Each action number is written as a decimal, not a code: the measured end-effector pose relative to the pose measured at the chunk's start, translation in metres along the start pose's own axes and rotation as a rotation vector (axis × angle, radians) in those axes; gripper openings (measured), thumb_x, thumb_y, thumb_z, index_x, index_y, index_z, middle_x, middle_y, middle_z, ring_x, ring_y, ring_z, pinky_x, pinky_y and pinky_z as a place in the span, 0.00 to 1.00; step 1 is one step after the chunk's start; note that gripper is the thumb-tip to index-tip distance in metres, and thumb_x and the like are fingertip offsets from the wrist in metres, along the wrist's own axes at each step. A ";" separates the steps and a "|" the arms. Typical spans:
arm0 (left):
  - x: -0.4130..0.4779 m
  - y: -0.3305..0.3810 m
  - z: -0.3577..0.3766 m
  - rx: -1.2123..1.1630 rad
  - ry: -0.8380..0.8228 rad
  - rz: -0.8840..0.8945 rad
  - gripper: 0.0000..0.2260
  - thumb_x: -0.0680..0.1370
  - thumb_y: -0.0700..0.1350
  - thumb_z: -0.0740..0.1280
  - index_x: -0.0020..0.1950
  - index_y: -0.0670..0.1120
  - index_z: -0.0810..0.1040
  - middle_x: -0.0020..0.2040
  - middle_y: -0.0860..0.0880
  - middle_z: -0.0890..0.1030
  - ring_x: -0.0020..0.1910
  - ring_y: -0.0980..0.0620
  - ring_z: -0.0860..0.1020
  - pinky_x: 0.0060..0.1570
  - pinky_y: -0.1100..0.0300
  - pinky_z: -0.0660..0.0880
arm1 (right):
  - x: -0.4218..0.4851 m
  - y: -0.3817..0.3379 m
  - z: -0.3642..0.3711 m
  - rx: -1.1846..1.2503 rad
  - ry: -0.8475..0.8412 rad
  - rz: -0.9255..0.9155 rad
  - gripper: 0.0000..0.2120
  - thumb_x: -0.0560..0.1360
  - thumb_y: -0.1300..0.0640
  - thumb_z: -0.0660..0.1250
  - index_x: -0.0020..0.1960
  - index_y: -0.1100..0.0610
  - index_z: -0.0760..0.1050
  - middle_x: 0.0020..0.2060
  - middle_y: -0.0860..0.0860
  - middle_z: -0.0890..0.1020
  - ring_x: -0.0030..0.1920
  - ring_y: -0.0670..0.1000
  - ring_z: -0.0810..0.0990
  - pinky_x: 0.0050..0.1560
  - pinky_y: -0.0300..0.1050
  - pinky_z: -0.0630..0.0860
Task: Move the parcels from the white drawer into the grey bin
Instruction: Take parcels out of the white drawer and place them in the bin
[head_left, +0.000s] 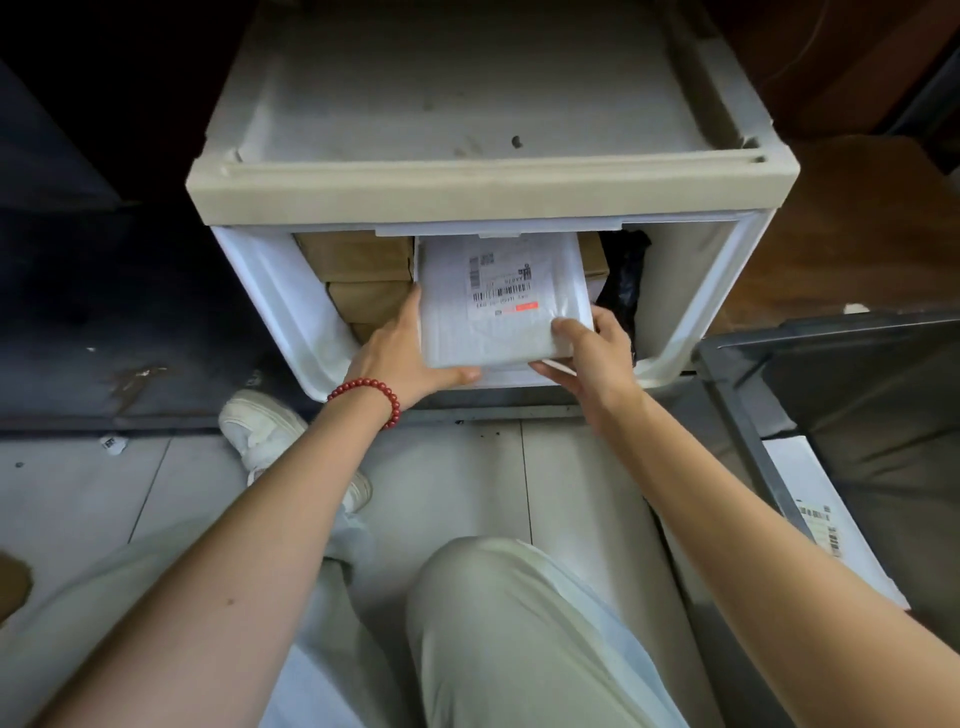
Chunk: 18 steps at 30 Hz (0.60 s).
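The white drawer (270, 291) stands pulled open in front of me. On top of its contents lies a white parcel (498, 312) with a barcode label. My left hand (405, 348) grips its left near corner, thumb along the front edge. My right hand (592, 353) holds the right near corner, thumb on top and fingers underneath. Brown paper parcels (363, 270) fill the drawer's left side and a black bag parcel (623, 275) lies at its right. The grey bin (737, 395) stands to my right with a white labelled parcel (810, 499) inside.
The drawer unit's beige top (467, 104) hangs over the drawer's back half. My knees (498, 597) and a white shoe (265, 426) are on the pale floor below the drawer. Dark furniture (78, 234) stands to the left.
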<state>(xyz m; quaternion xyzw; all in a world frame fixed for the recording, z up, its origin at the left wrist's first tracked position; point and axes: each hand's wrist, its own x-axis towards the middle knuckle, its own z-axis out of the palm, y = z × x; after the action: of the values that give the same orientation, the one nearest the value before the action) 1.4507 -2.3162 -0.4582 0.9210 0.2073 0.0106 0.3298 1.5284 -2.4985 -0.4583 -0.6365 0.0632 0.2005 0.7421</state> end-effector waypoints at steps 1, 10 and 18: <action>-0.004 0.000 0.001 0.006 0.017 0.021 0.52 0.61 0.59 0.78 0.77 0.57 0.51 0.70 0.49 0.70 0.67 0.46 0.70 0.62 0.57 0.69 | -0.007 0.005 -0.004 0.007 -0.007 0.009 0.11 0.76 0.64 0.62 0.59 0.57 0.69 0.49 0.53 0.79 0.46 0.54 0.82 0.37 0.42 0.81; -0.058 0.019 0.005 -0.117 -0.069 -0.019 0.61 0.55 0.56 0.82 0.78 0.56 0.46 0.72 0.46 0.61 0.71 0.50 0.61 0.62 0.62 0.59 | -0.064 0.015 -0.045 0.007 -0.065 0.036 0.10 0.78 0.63 0.62 0.58 0.55 0.73 0.48 0.52 0.82 0.44 0.50 0.83 0.34 0.37 0.79; -0.127 0.053 0.000 0.281 0.050 0.170 0.40 0.60 0.65 0.75 0.70 0.60 0.66 0.75 0.51 0.57 0.69 0.47 0.65 0.67 0.54 0.63 | -0.111 0.000 -0.062 0.108 -0.136 0.057 0.09 0.78 0.63 0.63 0.57 0.58 0.76 0.42 0.50 0.85 0.39 0.46 0.85 0.37 0.39 0.80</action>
<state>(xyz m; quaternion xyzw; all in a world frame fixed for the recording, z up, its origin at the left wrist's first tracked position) 1.3541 -2.4025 -0.4108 0.9717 0.1360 0.0322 0.1904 1.4373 -2.5826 -0.4314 -0.5785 0.0416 0.2605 0.7719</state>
